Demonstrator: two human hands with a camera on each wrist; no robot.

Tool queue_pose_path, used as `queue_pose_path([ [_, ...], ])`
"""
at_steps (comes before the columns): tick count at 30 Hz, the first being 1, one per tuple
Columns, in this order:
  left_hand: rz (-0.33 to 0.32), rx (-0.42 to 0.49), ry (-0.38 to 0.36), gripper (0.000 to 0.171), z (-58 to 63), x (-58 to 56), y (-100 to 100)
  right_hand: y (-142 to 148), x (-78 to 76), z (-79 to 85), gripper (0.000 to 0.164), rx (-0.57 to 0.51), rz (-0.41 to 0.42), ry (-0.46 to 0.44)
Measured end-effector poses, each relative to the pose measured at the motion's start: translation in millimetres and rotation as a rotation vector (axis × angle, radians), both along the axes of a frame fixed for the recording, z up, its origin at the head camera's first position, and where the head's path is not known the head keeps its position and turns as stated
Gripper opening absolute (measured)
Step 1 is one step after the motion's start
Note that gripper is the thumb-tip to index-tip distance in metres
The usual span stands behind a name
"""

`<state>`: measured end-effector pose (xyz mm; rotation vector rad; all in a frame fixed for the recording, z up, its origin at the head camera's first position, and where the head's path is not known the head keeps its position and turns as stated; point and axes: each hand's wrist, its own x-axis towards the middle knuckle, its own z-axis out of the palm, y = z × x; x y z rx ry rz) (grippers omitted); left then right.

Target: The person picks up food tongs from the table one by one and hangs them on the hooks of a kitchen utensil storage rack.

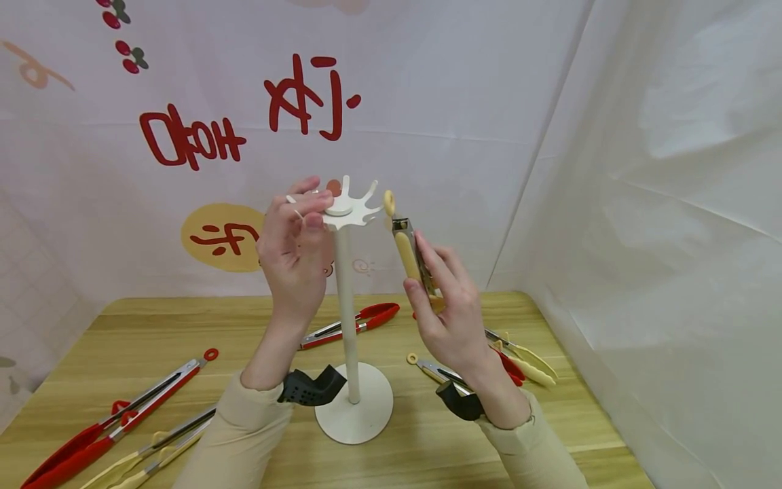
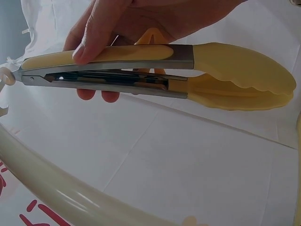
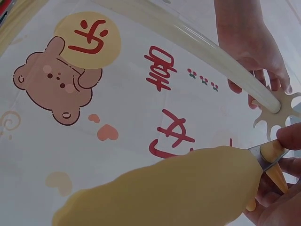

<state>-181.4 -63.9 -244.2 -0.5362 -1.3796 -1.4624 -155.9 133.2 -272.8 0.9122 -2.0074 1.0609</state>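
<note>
A white stand with a star-like ring of hooks [image 1: 351,216] on top rises on a pole [image 1: 345,305] from a round base [image 1: 373,424]. My left hand [image 1: 293,255] grips the left side of the hook ring between thumb and fingers. In my right hand [image 1: 452,312] is a pair of yellow kitchen tongs [image 1: 404,250], held by the handles. Their hanging loop [image 1: 389,202] points up, close beside the right-hand hooks; whether it touches one I cannot tell. The left wrist view shows the scalloped yellow tong heads [image 2: 244,66] nearly together, at the far end from the loop.
Red tongs [image 1: 122,418] and yellow tongs [image 1: 153,455] lie at the table's left. Another red pair [image 1: 354,326] lies behind the pole. More tongs [image 1: 531,363] overlap at the right, partly behind my right arm. White sheeting [image 1: 660,224] closes off the back and right.
</note>
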Motion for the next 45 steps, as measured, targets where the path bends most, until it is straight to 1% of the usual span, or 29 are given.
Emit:
queue_pose_path([
  [9,0.002,-0.005,-0.008,0.073,-0.5,-2.2,0.5,0.4,-2.2,-0.1,0.061,0.002,0.002,-0.006],
  [14,0.000,-0.004,-0.004,0.071,-1.0,-3.2,1.4,0.5,-3.7,-0.5,0.060,0.001,0.012,0.003],
  [19,0.013,-0.003,0.003,0.068,-1.4,-4.1,2.2,0.8,-5.8,-1.9,0.060,0.004,0.012,0.008],
  [34,0.015,-0.002,0.001,0.071,-0.5,-6.5,2.2,0.5,-8.4,-2.4,0.060,0.012,0.019,-0.020],
  [45,0.018,-0.004,-0.001,0.071,-1.4,-8.5,3.6,0.0,-11.0,-3.1,0.060,0.015,0.035,-0.020],
])
